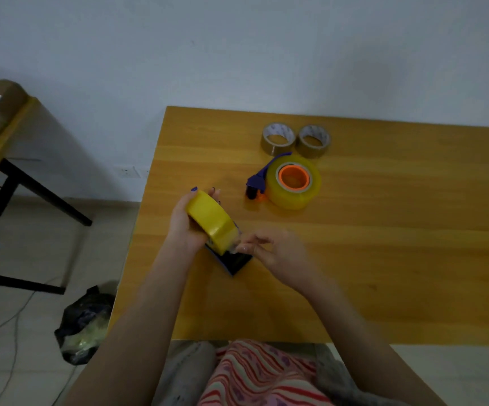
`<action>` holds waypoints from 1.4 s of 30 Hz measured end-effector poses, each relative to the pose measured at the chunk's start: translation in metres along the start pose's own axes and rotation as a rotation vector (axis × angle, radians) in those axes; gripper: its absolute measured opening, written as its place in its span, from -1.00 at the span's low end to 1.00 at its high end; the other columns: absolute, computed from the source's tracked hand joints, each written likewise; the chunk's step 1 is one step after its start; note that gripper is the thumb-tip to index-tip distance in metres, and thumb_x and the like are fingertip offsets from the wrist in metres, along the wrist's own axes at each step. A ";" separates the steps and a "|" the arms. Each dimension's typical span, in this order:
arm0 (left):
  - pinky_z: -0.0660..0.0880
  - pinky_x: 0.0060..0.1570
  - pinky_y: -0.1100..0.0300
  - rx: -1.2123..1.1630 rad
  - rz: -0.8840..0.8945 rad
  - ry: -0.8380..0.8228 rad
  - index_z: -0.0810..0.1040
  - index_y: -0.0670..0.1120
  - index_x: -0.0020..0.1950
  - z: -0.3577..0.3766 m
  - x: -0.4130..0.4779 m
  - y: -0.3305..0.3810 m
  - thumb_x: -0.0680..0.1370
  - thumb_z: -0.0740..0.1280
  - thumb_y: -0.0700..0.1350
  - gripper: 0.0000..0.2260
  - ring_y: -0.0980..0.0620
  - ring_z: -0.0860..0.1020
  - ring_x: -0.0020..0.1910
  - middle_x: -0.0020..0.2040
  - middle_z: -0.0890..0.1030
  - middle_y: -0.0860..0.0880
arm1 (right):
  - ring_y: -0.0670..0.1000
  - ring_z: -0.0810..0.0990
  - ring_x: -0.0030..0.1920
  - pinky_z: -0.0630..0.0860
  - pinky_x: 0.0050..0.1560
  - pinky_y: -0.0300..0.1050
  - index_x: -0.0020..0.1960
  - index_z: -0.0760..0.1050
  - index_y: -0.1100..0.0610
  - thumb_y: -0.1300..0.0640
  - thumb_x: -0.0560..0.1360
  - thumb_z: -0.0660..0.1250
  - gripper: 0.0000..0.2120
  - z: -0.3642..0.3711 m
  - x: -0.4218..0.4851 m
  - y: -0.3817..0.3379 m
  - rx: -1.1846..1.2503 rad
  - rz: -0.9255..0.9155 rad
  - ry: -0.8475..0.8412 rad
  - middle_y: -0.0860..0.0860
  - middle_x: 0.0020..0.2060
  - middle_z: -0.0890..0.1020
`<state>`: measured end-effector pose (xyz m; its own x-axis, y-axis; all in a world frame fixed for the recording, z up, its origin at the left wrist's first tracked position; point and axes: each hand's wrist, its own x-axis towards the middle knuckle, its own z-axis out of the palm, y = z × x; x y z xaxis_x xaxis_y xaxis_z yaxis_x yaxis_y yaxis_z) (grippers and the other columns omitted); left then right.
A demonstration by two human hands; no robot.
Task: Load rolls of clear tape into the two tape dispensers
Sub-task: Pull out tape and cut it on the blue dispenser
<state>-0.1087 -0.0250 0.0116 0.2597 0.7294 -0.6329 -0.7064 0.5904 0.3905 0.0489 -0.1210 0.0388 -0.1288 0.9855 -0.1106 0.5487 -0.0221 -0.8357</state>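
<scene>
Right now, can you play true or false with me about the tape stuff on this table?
1. The left hand holds a yellow tape roll. True.
2. Three brown rolls lie at the back of the table. False: only two brown rolls lie there.
3. The roll in the dispenser lying on the table has an orange core. True.
4. The right hand lies flat on the table. False: it pinches the tape end.
5. The black bag sits on the table. False: it is on the floor.
</scene>
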 end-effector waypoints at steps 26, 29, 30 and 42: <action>0.53 -0.18 0.16 0.295 0.329 0.146 0.51 -0.12 -0.21 0.003 0.004 -0.027 0.53 0.26 0.09 -0.71 0.00 0.62 -0.28 -0.32 0.62 -0.03 | -0.10 0.38 -0.37 0.58 -0.15 -0.14 -0.16 0.57 0.23 0.26 0.47 0.40 -0.96 0.024 0.006 0.014 0.929 0.827 -0.051 -0.05 -0.48 0.51; 0.53 -0.20 0.15 0.322 0.349 0.272 0.56 -0.20 -0.09 0.007 0.008 -0.032 0.46 0.31 0.07 -0.68 -0.01 0.61 -0.31 -0.30 0.64 -0.05 | -0.10 0.35 -0.39 0.57 -0.16 -0.16 -0.20 0.54 0.22 0.26 0.48 0.38 -0.91 0.023 0.003 0.011 0.940 0.831 0.000 -0.02 -0.46 0.45; 0.54 -0.13 0.11 0.327 0.361 0.316 0.54 -0.25 0.06 0.007 0.011 -0.033 0.40 0.35 0.12 -0.54 -0.05 0.63 -0.20 -0.19 0.66 -0.09 | -0.10 0.36 -0.39 0.57 -0.18 -0.17 -0.20 0.54 0.21 0.26 0.48 0.39 -0.90 0.023 0.000 0.009 0.950 0.836 0.014 -0.01 -0.44 0.45; 0.51 0.05 -0.10 0.546 0.383 0.194 0.32 -0.27 0.37 0.007 0.009 -0.037 0.33 0.40 0.15 -0.24 -0.17 0.56 0.12 0.20 0.53 -0.27 | -0.10 0.45 -0.43 0.63 -0.02 -0.07 -0.22 0.58 0.27 0.29 0.43 0.43 -0.92 -0.005 -0.020 -0.008 1.010 0.719 0.110 -0.06 -0.56 0.51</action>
<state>-0.0758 -0.0378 -0.0045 -0.1005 0.8762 -0.4713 -0.2790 0.4298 0.8587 0.0514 -0.1392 0.0500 0.0335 0.7038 -0.7096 -0.4210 -0.6340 -0.6488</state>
